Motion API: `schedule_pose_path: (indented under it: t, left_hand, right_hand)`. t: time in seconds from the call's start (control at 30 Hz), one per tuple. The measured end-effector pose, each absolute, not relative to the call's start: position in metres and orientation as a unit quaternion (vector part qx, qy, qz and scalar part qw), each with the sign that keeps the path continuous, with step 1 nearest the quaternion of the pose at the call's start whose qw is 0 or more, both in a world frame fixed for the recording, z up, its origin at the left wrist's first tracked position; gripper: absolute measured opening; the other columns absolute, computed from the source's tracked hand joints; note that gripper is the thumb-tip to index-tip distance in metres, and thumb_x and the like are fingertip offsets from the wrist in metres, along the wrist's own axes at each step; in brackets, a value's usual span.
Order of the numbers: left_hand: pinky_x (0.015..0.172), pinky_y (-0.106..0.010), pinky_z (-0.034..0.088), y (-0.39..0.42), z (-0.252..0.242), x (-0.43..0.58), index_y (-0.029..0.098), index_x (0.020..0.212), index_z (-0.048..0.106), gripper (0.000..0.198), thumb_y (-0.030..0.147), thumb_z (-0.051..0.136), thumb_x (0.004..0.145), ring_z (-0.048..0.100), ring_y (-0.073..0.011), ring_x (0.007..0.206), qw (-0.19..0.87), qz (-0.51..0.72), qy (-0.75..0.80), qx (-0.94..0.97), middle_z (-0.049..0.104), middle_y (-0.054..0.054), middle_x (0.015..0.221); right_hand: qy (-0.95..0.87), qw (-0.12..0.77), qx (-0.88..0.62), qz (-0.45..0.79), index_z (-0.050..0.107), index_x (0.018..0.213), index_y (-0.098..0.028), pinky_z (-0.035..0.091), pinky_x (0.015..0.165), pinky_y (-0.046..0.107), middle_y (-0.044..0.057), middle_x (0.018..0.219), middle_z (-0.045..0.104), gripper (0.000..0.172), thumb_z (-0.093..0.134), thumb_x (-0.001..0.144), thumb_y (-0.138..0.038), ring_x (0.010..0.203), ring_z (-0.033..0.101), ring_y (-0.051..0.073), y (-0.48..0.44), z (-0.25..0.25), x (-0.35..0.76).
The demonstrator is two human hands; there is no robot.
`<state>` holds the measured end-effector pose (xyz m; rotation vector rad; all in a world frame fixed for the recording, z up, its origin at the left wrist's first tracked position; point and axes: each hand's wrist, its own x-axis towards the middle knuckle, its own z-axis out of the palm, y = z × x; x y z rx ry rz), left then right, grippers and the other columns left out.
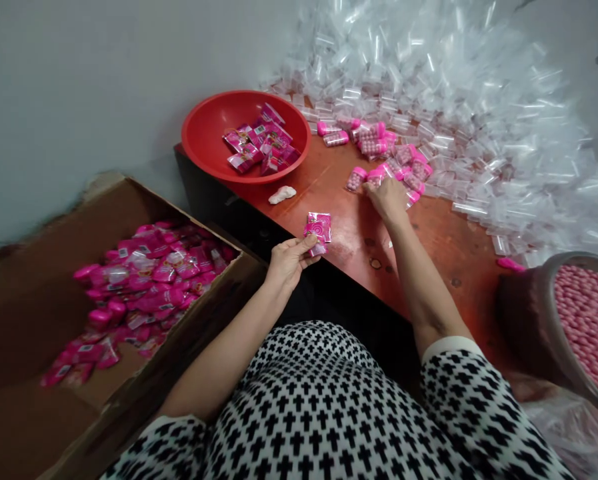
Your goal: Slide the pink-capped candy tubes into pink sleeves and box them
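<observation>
My left hand [289, 259] pinches a small pink printed packet [318, 231] just over the near edge of the red-brown table [429, 233]. My right hand [387, 198] reaches further in, its fingers curled down onto a cluster of small clear tubes with pink caps and pink candies [389, 170]; what it grips is hidden under the fingers. A red bowl [213, 133] at the table's left corner holds several more pink packets [261, 143].
A cardboard box [129, 320] on my left holds many packed pink items [149, 287]. A great heap of empty clear tubes [453, 87] covers the back right of the table. A brown basin of pink candies [579, 327] stands at right. A white scrap [282, 195] lies near the bowl.
</observation>
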<state>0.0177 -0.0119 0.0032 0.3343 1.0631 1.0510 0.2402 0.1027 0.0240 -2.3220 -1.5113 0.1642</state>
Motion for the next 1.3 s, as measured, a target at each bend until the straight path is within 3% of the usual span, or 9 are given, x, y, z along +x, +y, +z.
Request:
schedule_pose_path:
  t: [0.1, 0.17, 0.3, 0.37, 0.43, 0.97, 1.2, 1.3]
  left_hand:
    - [0.054, -0.023, 0.054, -0.009, 0.004, 0.016, 0.010, 0.063, 0.060, 0.024, 0.022, 0.081, 0.063, 0.062, -0.0111, 0.054, 0.721, 0.492, 0.479, 0.097, 0.065, -0.003, 0.062]
    - [0.055, -0.023, 0.054, -0.006, 0.003, 0.016, 0.011, 0.066, 0.060, 0.023, 0.023, 0.080, 0.064, 0.063, -0.0113, 0.055, 0.722, 0.507, 0.466, 0.060, 0.065, -0.002, 0.063]
    - [0.064, -0.024, 0.056, -0.004, 0.003, 0.020, 0.013, 0.074, 0.062, 0.021, 0.025, 0.079, 0.067, 0.067, -0.0128, 0.063, 0.732, 0.527, 0.432, 0.003, 0.067, -0.003, 0.069]
    - [0.067, -0.025, 0.056, -0.004, 0.003, 0.023, 0.013, 0.077, 0.063, 0.018, 0.024, 0.077, 0.070, 0.068, -0.0139, 0.066, 0.735, 0.532, 0.420, -0.018, 0.068, -0.003, 0.072]
    - [0.067, -0.025, 0.056, -0.005, 0.004, 0.026, 0.014, 0.077, 0.063, 0.016, 0.022, 0.075, 0.072, 0.068, -0.0139, 0.066, 0.735, 0.538, 0.412, -0.032, 0.069, -0.003, 0.072]
    - [0.055, -0.023, 0.048, -0.021, 0.017, 0.041, 0.011, 0.069, 0.060, 0.038, 0.035, 0.085, 0.054, 0.058, -0.0089, 0.052, 0.738, 0.541, 0.373, 0.156, 0.062, 0.000, 0.061]
    - [0.050, -0.021, 0.045, -0.020, 0.012, 0.041, 0.009, 0.067, 0.063, 0.035, 0.032, 0.085, 0.053, 0.057, -0.0088, 0.051, 0.762, 0.480, 0.377, 0.216, 0.062, -0.002, 0.060]
    - [0.044, -0.021, 0.041, -0.019, 0.009, 0.041, 0.009, 0.064, 0.064, 0.033, 0.033, 0.084, 0.055, 0.054, -0.0086, 0.047, 0.772, 0.461, 0.379, 0.219, 0.061, -0.003, 0.057]
  right_hand:
    - [-0.539, 0.196, -0.818, 0.031, 0.060, 0.094, -0.009, 0.044, 0.086, 0.052, 0.022, 0.100, 0.066, 0.030, 0.059, 0.079, -0.035, 0.101, 0.060, 0.035, 0.091, 0.024, 0.245]
    - [-0.549, 0.269, -0.789, 0.057, 0.058, 0.093, -0.012, 0.048, 0.082, 0.048, 0.015, 0.093, 0.067, 0.028, 0.060, 0.079, -0.036, 0.094, 0.063, 0.029, 0.072, 0.025, 0.242]
    - [-0.501, 0.441, -0.665, 0.336, 0.052, 0.087, -0.019, 0.048, 0.049, 0.027, 0.000, 0.064, 0.063, 0.034, 0.058, 0.080, -0.052, 0.052, 0.059, 0.014, 0.007, 0.027, 0.209]
    - [-0.457, 0.467, -0.603, 0.457, 0.052, 0.087, -0.020, 0.044, 0.039, 0.021, -0.003, 0.060, 0.062, 0.035, 0.063, 0.077, -0.051, 0.043, 0.055, 0.010, -0.029, 0.025, 0.185]
    - [-0.432, 0.463, -0.573, 0.520, 0.051, 0.087, -0.021, 0.047, 0.039, 0.020, -0.004, 0.061, 0.064, 0.035, 0.064, 0.076, -0.051, 0.042, 0.056, 0.010, -0.057, 0.022, 0.163]
    - [-0.382, 0.508, -0.524, 0.567, 0.050, 0.091, -0.020, 0.050, 0.040, 0.019, -0.004, 0.064, 0.067, 0.033, 0.062, 0.079, -0.049, 0.045, 0.061, 0.010, -0.075, 0.005, 0.144]
    - [-0.436, 0.539, -0.562, 0.452, 0.052, 0.095, -0.021, 0.051, 0.044, 0.019, -0.005, 0.067, 0.064, 0.031, 0.061, 0.081, -0.046, 0.048, 0.059, 0.008, -0.076, -0.007, 0.143]
    - [-0.431, 0.537, -0.556, 0.466, 0.052, 0.094, -0.021, 0.050, 0.042, 0.019, -0.005, 0.066, 0.064, 0.030, 0.061, 0.080, -0.047, 0.046, 0.059, 0.008, -0.075, -0.007, 0.144]
